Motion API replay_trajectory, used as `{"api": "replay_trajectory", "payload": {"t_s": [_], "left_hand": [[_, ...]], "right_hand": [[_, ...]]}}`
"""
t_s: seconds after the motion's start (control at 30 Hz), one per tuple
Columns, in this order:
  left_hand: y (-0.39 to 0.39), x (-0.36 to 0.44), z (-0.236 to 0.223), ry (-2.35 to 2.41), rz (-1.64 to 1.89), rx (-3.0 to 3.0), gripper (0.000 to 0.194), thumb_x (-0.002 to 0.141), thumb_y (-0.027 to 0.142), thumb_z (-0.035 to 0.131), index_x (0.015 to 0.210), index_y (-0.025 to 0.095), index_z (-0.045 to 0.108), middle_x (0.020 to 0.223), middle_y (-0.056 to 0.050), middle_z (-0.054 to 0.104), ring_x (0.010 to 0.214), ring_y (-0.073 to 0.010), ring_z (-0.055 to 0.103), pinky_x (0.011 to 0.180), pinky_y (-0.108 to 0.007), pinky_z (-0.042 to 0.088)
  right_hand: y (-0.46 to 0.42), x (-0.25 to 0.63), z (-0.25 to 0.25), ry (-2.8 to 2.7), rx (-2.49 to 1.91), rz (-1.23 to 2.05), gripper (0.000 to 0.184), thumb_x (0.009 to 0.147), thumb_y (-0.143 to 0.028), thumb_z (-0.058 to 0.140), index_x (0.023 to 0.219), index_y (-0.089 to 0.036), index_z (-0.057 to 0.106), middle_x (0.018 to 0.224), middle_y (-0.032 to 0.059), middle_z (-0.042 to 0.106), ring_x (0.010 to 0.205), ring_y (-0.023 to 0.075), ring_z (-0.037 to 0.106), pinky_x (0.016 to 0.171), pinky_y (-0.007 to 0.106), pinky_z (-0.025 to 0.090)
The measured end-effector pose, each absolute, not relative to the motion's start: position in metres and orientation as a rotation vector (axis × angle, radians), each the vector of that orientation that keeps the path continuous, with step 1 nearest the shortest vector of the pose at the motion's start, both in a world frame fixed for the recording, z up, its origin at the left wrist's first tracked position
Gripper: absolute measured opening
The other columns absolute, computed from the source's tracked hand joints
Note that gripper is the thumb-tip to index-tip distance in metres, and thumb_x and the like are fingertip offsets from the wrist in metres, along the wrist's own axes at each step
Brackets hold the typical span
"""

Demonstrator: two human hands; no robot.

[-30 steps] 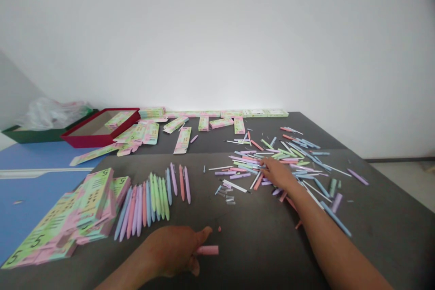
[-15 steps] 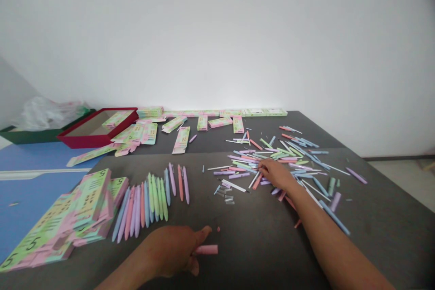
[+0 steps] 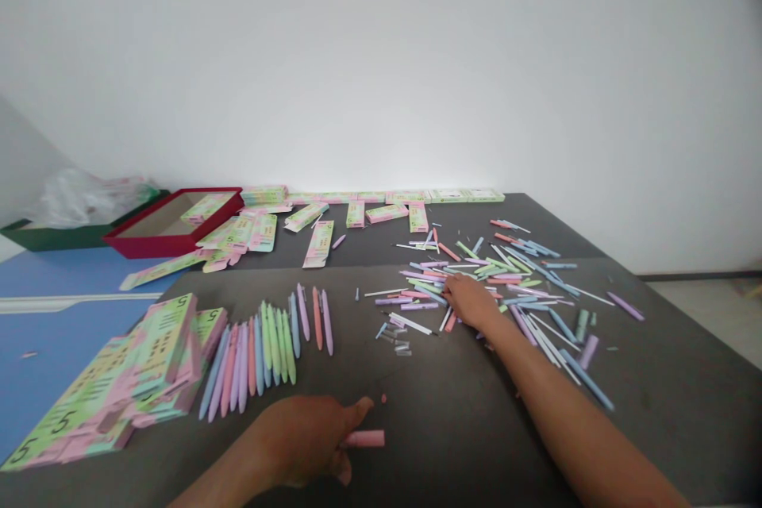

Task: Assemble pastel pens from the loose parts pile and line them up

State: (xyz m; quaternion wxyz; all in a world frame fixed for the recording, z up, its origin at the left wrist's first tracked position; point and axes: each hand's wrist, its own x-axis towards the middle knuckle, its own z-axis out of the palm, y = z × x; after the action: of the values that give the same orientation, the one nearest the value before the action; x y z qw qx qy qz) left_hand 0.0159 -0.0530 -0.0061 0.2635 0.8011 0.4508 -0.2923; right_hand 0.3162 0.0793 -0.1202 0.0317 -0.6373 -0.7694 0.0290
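My left hand is low over the near side of the dark table, closed around a short pink pen barrel that sticks out to the right. Just above that barrel lies a tiny pink piece. My right hand reaches into the loose pile of pen parts, its fingers bent down and together; their tips are hidden, so what they grip cannot be made out. White refills and clear plastic pieces lie left of it. Assembled pens stand in a row left of centre.
Printed pen boxes are stacked at the near left. A red tray and a green tray with a plastic bag sit at the far left. More boxes line the back edge by the wall.
My right hand has shifted slightly left and away from me within the pile. My left hand keeps the pink barrel in nearly the same place.
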Motion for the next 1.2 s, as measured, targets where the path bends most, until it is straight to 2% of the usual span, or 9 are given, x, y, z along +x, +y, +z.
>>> {"api": "replay_trajectory", "payload": {"t_s": [0.3, 0.5, 0.63, 0.73, 0.8, 0.97, 1.2], "left_hand": [[-0.055, 0.015, -0.006, 1.217, -0.806, 2.173, 0.075, 0.075, 0.035, 0.067, 0.144, 0.033, 0.036, 0.105, -0.015, 0.072, 0.093, -0.0388, 0.067, 0.071, -0.048, 0.052], [-0.055, 0.014, -0.007, 1.193, -0.789, 2.171, 0.078, 0.074, 0.034, 0.069, 0.144, 0.036, 0.035, 0.1, -0.013, 0.073, 0.09, -0.0379, 0.068, 0.07, -0.047, 0.052], [-0.055, 0.015, -0.004, 1.189, -0.797, 2.154, 0.076, 0.073, 0.034, 0.069, 0.142, 0.034, 0.038, 0.103, -0.014, 0.073, 0.092, -0.0396, 0.067, 0.071, -0.048, 0.051], [-0.056, 0.015, -0.002, 1.214, -0.807, 2.13, 0.073, 0.073, 0.034, 0.067, 0.141, 0.034, 0.04, 0.107, -0.015, 0.071, 0.096, -0.0399, 0.065, 0.072, -0.048, 0.05], [-0.056, 0.014, -0.002, 1.219, -0.809, 2.129, 0.073, 0.074, 0.034, 0.067, 0.142, 0.033, 0.04, 0.106, -0.015, 0.071, 0.096, -0.039, 0.066, 0.073, -0.048, 0.05], [-0.057, 0.014, -0.005, 1.215, -0.818, 2.139, 0.075, 0.074, 0.035, 0.069, 0.143, 0.033, 0.038, 0.106, -0.016, 0.072, 0.096, -0.0397, 0.066, 0.074, -0.05, 0.052], [-0.058, 0.016, -0.006, 1.205, -0.783, 2.148, 0.076, 0.072, 0.033, 0.071, 0.142, 0.032, 0.041, 0.105, -0.016, 0.072, 0.095, -0.0422, 0.066, 0.072, -0.053, 0.052]], "right_hand": [[0.079, 0.321, -0.12, -2.257, -1.999, 0.109, 0.021, 0.094, -0.027, 0.041, 0.092, -0.014, 0.058, 0.098, 0.0132, 0.063, 0.089, 0.0233, 0.058, 0.073, 0.03, 0.036], [0.074, 0.331, -0.119, -2.12, -2.051, 0.16, 0.024, 0.096, -0.025, 0.034, 0.107, -0.015, 0.053, 0.083, 0.0094, 0.065, 0.075, 0.0218, 0.06, 0.062, 0.029, 0.036], [0.075, 0.335, -0.127, -2.069, -1.831, 0.176, 0.033, 0.094, -0.018, 0.034, 0.123, -0.016, 0.05, 0.108, 0.0121, 0.065, 0.098, 0.0217, 0.06, 0.079, 0.03, 0.042], [0.077, 0.339, -0.132, -2.073, -1.642, 0.225, 0.033, 0.092, -0.016, 0.034, 0.115, -0.018, 0.058, 0.117, 0.0105, 0.063, 0.108, 0.0205, 0.057, 0.088, 0.03, 0.041], [0.078, 0.342, -0.134, -2.045, -1.634, 0.24, 0.031, 0.091, -0.016, 0.035, 0.107, -0.019, 0.061, 0.111, 0.0092, 0.065, 0.102, 0.0203, 0.059, 0.086, 0.031, 0.042], [0.074, 0.344, -0.13, -1.846, -1.787, 0.247, 0.022, 0.089, -0.022, 0.04, 0.103, -0.021, 0.056, 0.079, 0.0043, 0.065, 0.069, 0.0192, 0.06, 0.065, 0.029, 0.043], [0.074, 0.339, -0.127, -1.592, -1.656, 0.699, 0.012, 0.087, -0.025, 0.04, 0.097, -0.023, 0.047, 0.082, 0.0016, 0.065, 0.065, 0.0169, 0.061, 0.055, 0.025, 0.045]]}}
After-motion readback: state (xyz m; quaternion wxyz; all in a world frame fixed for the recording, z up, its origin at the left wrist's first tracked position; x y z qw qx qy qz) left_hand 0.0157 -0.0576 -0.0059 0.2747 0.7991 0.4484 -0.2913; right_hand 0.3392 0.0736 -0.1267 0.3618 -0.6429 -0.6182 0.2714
